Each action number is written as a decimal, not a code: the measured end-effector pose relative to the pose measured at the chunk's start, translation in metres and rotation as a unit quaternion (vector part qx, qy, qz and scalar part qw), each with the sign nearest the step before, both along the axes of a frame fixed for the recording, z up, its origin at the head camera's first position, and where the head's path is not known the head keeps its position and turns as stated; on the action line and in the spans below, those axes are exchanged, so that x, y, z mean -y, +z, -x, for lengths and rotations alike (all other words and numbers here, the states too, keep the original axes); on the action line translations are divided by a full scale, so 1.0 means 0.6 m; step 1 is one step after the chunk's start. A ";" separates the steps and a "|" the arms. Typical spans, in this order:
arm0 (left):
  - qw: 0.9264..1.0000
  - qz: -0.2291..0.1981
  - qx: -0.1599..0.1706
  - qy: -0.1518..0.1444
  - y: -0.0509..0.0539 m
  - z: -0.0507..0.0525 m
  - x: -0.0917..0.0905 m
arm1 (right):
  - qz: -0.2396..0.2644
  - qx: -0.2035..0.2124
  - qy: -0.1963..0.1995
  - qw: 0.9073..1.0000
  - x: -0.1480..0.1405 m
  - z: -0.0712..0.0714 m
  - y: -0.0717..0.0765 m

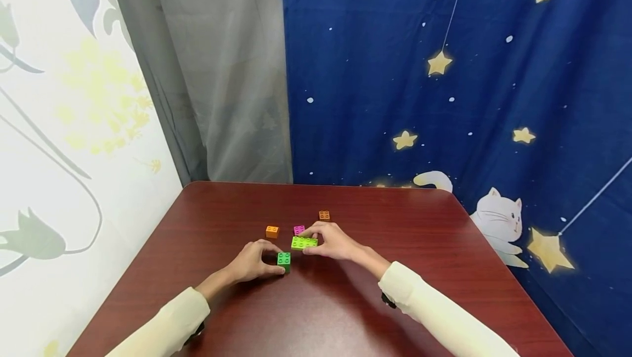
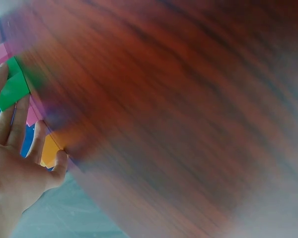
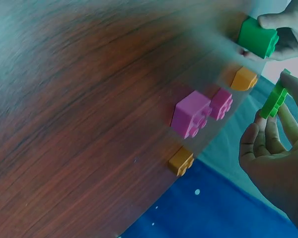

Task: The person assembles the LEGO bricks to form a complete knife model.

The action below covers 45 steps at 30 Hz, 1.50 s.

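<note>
My left hand (image 1: 255, 262) pinches a green toy brick (image 1: 283, 261) between thumb and fingers, low at the table's middle; in the right wrist view the brick's studs (image 3: 272, 45) face sideways. Just to its right, my right hand (image 1: 332, 241) grips a longer lime-green brick (image 1: 302, 243), thumb on the near side and fingers on the far side. The right wrist view shows this lime brick (image 3: 274, 100) raised off the table and apart from the green one. A pink brick (image 1: 299, 230) sits behind it, partly covered in the head view.
An orange brick (image 1: 272, 232) lies left of the pink one, and a darker orange brick (image 1: 324, 215) farther back. Two pink bricks appear in the right wrist view, a larger (image 3: 189, 115) and a smaller (image 3: 221, 103). Curtains hang beyond the dark red table (image 1: 237, 198).
</note>
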<state>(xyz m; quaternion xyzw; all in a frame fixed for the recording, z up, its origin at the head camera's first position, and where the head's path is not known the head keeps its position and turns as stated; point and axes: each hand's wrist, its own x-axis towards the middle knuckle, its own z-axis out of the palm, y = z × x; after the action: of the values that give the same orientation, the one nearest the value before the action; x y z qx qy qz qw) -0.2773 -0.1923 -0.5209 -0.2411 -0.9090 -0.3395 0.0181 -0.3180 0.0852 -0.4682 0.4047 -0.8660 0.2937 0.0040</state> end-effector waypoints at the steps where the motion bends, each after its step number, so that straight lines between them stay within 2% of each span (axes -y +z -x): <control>1: 1.000 -0.002 0.000 -0.001 0.000 0.001 0.000 | -0.002 -0.001 0.002 1.000 0.004 -0.001 0.000; 6: 1.000 -0.003 0.005 -0.001 -0.001 0.001 0.000 | -0.005 0.001 0.008 1.000 0.021 -0.008 -0.005; 12: 1.000 0.000 0.011 0.006 0.001 0.001 -0.001 | 0.002 0.023 0.016 1.000 0.036 -0.015 -0.009; 20: 1.000 0.012 0.008 0.008 0.007 0.000 0.000 | -0.003 0.025 0.028 0.999 0.050 -0.016 -0.021; 28: 1.000 0.007 0.010 0.001 0.007 0.003 0.000 | -0.004 0.000 0.042 0.999 0.066 -0.023 -0.031; 33: 1.000 0.003 0.008 -0.001 0.005 0.008 -0.001 | -0.003 -0.003 0.041 0.999 0.072 -0.023 -0.030; 38: 1.000 0.004 0.017 0.002 0.009 0.007 -0.003 | -0.007 -0.006 0.052 0.999 0.074 -0.019 -0.026; 45: 1.000 0.009 0.025 0.009 0.006 0.006 -0.001 | -0.036 -0.006 0.060 0.998 0.079 -0.018 -0.021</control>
<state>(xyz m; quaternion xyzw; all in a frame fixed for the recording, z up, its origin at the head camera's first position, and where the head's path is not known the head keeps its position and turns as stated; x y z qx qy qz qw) -0.2809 -0.1917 -0.5173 -0.2242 -0.9145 -0.3368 -0.0036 -0.3071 0.0379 -0.4811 0.4576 -0.8502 0.2595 -0.0225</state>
